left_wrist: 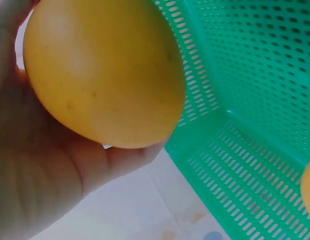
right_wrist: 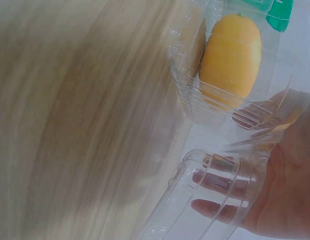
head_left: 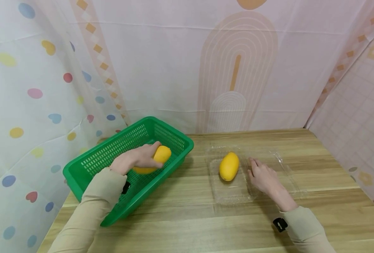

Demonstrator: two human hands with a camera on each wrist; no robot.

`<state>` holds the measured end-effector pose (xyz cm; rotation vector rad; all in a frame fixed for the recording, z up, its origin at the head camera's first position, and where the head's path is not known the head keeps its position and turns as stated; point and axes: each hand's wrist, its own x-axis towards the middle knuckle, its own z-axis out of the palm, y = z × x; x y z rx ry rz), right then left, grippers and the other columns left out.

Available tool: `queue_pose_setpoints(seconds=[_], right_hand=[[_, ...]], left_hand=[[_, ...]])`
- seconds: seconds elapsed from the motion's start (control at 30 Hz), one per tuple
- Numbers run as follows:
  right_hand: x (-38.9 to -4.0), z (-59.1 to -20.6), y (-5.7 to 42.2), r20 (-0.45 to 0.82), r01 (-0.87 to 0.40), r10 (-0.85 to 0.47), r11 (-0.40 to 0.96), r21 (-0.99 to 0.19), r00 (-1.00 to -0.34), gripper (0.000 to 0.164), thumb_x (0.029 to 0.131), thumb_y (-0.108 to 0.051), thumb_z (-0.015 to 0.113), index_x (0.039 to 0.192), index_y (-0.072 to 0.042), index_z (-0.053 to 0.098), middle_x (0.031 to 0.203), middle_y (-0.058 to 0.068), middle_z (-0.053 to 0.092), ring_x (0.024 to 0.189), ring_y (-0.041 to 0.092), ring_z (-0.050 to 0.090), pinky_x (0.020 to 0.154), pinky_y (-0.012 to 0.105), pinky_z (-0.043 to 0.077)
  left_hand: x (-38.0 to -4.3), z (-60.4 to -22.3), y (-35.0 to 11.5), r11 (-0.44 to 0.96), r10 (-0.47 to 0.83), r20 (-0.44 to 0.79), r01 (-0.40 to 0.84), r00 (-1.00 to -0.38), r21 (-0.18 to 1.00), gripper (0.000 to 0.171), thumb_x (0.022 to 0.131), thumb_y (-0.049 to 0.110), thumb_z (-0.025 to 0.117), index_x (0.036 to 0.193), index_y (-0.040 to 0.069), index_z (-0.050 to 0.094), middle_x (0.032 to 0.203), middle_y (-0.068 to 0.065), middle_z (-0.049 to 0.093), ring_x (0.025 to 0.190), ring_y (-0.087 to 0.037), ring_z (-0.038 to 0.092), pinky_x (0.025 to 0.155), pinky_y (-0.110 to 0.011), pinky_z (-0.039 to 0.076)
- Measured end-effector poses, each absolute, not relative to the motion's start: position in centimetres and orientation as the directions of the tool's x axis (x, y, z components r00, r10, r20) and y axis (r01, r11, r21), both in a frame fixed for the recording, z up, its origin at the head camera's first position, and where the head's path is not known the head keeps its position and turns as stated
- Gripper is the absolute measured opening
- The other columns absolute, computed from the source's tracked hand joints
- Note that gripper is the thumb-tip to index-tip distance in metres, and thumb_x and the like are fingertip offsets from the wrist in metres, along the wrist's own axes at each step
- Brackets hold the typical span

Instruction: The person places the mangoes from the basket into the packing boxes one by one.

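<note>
Inside the green plastic basket [head_left: 171, 168], my left hand [head_left: 139, 157] grips a yellow mango [head_left: 162, 154], its fingers wrapped round the side. Close up in the left wrist view, that mango [left_wrist: 107, 70] lies against the palm. Another yellow mango [head_left: 145, 170] shows partly beneath the hand in the basket. On the right, a clear plastic clamshell container [head_left: 234, 196] lies opened out, with one mango [head_left: 229, 166] in its left half. My right hand [head_left: 264, 178] holds the container's middle fold, thumb on one side and fingers on the other, seen through the plastic [right_wrist: 230, 175].
A wooden table [head_left: 187, 218] carries the basket at left and the container at right. Patterned cloth [head_left: 161, 70] hangs behind the table and along both sides. The basket's raised rim surrounds the left hand.
</note>
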<state>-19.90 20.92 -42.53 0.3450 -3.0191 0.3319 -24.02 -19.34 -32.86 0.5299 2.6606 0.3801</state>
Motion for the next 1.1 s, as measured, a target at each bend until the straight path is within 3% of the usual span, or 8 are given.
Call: queue_pose_setpoints(seconds=[0.57,0.93,1.1], right_hand=[[-19.7,-42.5,20.9,0.113,-0.231,-0.212,0.954,-0.191,-0.971,0.05,0.094,-0.016,0.05,0.136,0.01,0.042,0.134,0.031,0.049,0.114,0.049,0.054,0.088,0.059,0.047],[-19.8,-42.6,20.8,0.12,-0.231,-0.211,0.954,-0.19,-0.97,0.05,0.094,-0.016,0.05,0.136,0.01,0.042,0.133,0.031,0.05,0.114,0.049,0.055,0.087,0.058,0.048],[-19.8,-42.4,20.7,0.112,-0.229,-0.21,0.954,-0.194,-0.971,0.05,0.095,-0.016,0.05,0.137,0.01,0.041,0.134,0.032,0.049,0.115,0.049,0.054,0.088,0.058,0.047]], left_hand=[[-23.9,-31.7,-14.3,0.869,0.468,-0.263,0.386,-0.844,0.31,0.075,0.086,0.045,0.06,0.144,0.01,0.027,0.115,-0.012,0.056,0.089,-0.023,0.054,0.074,-0.035,0.046],[-24.2,-32.0,-10.6,0.868,0.484,-0.245,0.425,-0.84,0.258,0.064,0.084,0.041,0.058,0.136,0.013,0.034,0.098,-0.007,0.054,0.081,-0.021,0.053,0.069,-0.031,0.044],[-24.4,-32.0,-9.2,0.862,0.495,-0.246,0.434,-0.834,0.261,0.068,0.084,0.043,0.058,0.139,0.011,0.033,0.098,-0.006,0.055,0.081,-0.02,0.053,0.07,-0.03,0.043]])
